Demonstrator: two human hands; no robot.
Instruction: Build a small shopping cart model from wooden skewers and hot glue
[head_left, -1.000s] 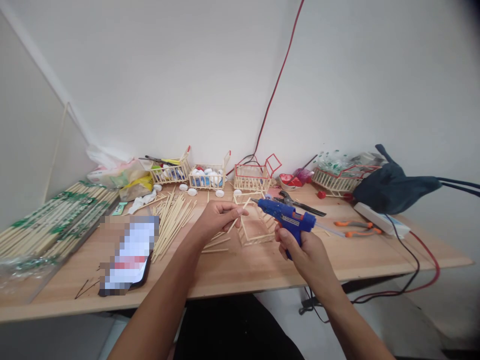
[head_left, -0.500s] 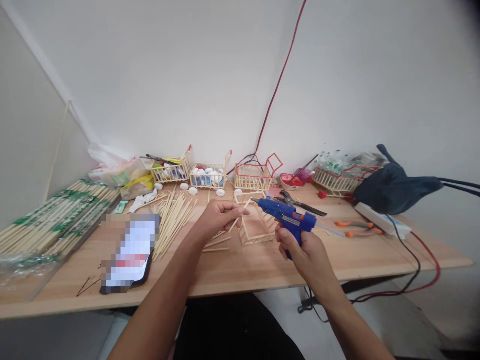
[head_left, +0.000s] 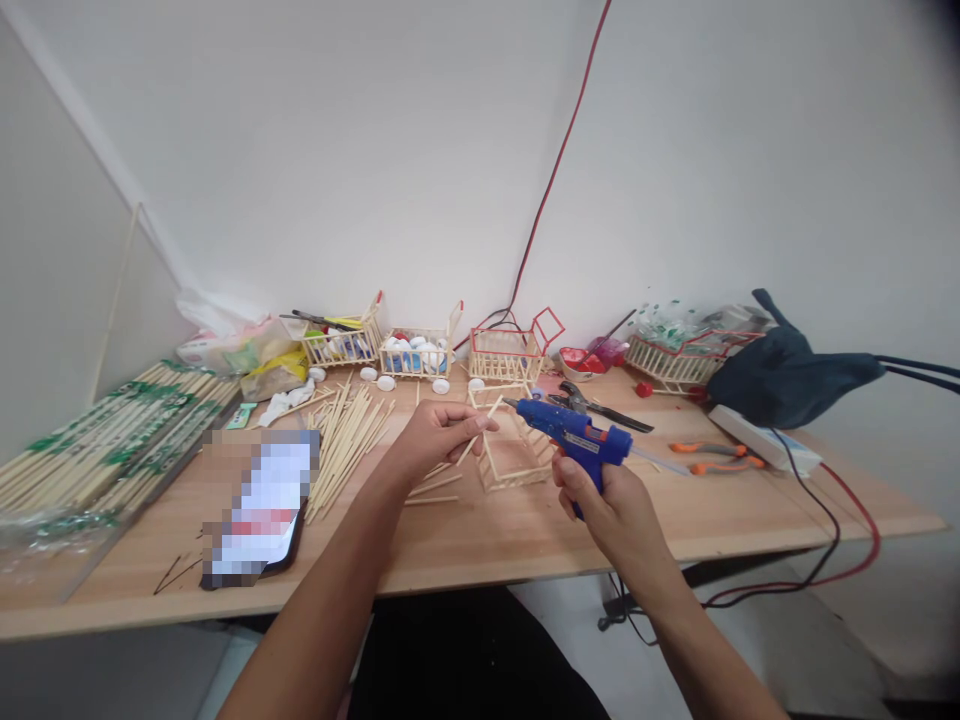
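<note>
Glue gun: blue plastic, smooth.
Held stick: pale wood, matt.
Table: wood-grained, smooth, soft sheen from where I stand.
Stick wrapper: clear plastic, glossy, crinkled.
Dark bundle: matt, apparently cloth.

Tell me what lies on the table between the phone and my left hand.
In the head view, a spread pile of loose sticks lies between the phone and your left hand.

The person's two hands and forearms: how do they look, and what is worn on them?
The left hand and the right hand are bare: no glove, ring or watch is visible. No sleeve covers the forearms in view. Black clothing shows between them.
</note>
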